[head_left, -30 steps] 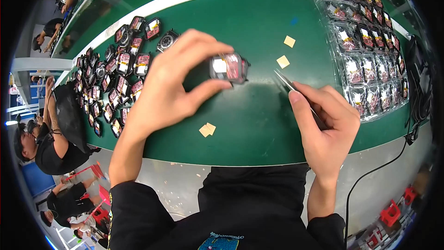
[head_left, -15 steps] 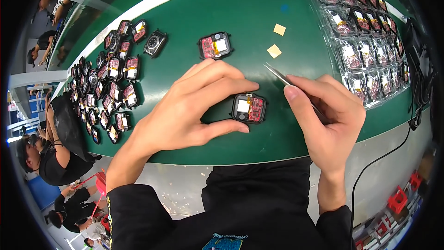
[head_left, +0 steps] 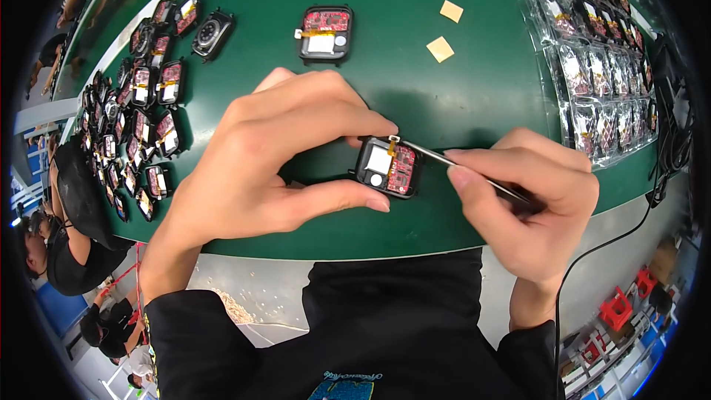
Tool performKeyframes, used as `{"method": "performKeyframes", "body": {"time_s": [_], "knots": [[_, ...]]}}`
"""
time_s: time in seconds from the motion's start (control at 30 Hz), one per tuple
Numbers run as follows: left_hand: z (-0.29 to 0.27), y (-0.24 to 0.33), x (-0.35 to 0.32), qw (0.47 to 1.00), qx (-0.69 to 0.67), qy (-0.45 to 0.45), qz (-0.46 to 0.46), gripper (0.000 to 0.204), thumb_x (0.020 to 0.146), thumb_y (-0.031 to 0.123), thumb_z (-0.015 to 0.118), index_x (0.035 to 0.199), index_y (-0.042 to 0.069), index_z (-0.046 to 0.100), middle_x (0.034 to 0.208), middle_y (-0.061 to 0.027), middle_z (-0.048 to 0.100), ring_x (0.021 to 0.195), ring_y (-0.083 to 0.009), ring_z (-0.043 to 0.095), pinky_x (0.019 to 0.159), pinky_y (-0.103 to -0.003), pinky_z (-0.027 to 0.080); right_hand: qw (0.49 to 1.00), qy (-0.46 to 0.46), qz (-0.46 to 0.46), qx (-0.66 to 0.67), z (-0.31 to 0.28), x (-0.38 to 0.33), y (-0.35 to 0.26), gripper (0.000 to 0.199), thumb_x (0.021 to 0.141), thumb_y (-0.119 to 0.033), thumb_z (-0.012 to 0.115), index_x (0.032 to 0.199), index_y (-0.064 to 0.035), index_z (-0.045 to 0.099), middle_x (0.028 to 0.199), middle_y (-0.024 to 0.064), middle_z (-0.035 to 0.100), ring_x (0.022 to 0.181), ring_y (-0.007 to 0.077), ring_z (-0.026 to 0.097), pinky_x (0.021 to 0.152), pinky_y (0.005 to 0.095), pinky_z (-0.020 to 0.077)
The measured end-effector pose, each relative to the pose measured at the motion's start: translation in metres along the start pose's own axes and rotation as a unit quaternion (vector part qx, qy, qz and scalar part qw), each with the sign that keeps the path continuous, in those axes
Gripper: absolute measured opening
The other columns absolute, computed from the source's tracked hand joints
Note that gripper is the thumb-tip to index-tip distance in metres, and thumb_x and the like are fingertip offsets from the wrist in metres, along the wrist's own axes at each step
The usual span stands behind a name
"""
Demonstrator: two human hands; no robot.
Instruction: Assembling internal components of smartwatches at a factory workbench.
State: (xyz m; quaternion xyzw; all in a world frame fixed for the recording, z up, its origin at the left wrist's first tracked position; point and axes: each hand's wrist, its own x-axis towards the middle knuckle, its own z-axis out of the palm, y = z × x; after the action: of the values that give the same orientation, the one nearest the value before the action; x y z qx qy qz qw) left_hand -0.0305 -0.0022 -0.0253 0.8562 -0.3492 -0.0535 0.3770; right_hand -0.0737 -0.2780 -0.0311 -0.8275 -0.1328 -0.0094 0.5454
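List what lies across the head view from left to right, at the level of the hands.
Rows of small black modules → left hand → held black module → tweezers → right hand → bagged parts.

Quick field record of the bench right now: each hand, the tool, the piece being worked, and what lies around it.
left hand: pinches the small black module, red board facing up
right hand: holds tweezers
tweezers tip: at the module's top edge, on a small yellow tab
surface: green mat
second module: lies apart, farther back
tan squares: two, back right
left rows: many similar modules
right side: bagged parts
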Motion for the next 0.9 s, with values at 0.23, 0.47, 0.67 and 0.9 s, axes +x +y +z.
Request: {"method": "performKeyframes", "body": {"time_s": [0.23,0.47,0.67,0.9], "knots": [[0.002,-0.002,0.001,1.000,0.010,-0.007,0.006,0.069,0.060,0.038,0.103,0.114,-0.001,0.084,0.095,-0.0085,0.077,0.082,-0.0213,0.067,0.078,-0.035,0.043,0.998,-0.004,-0.049,-0.048,0.006,0.003,0.004,0.019,0.078,0.008,0.082,0.095,0.0027,0.086,0.068,0.0050,0.069,0.052,0.0064,0.050,0.049,0.0246,0.0306],[0.002,-0.003,0.001,1.000,0.024,-0.009,0.008,0.069,0.059,0.038,0.103,0.113,-0.001,0.085,0.095,-0.0073,0.075,0.079,-0.0186,0.064,0.070,-0.032,0.042,0.996,0.000,-0.077,-0.044,0.007,0.003,0.009,0.021,0.076,0.009,0.082,0.095,0.0027,0.086,0.068,0.0054,0.069,0.050,0.0066,0.050,0.048,0.0247,0.0302],[0.000,0.000,0.003,1.000,0.026,-0.006,0.004,0.067,0.061,0.037,0.103,0.113,-0.001,0.084,0.096,-0.0069,0.075,0.077,-0.0169,0.060,0.066,-0.031,0.039,0.994,0.016,-0.083,-0.062,0.009,0.002,0.008,0.021,0.076,0.008,0.084,0.095,0.0025,0.087,0.068,0.0047,0.069,0.050,0.0052,0.048,0.047,0.0237,0.0289],[0.002,0.002,0.001,0.999,0.041,0.007,-0.021,0.068,0.064,0.037,0.102,0.117,-0.001,0.082,0.096,-0.0076,0.076,0.073,-0.0163,0.056,0.066,-0.030,0.039,0.988,0.044,-0.121,-0.085,0.009,0.001,0.010,0.026,0.074,0.008,0.085,0.099,0.0021,0.087,0.071,0.0038,0.069,0.049,0.0043,0.046,0.046,0.0242,0.0293]]}}
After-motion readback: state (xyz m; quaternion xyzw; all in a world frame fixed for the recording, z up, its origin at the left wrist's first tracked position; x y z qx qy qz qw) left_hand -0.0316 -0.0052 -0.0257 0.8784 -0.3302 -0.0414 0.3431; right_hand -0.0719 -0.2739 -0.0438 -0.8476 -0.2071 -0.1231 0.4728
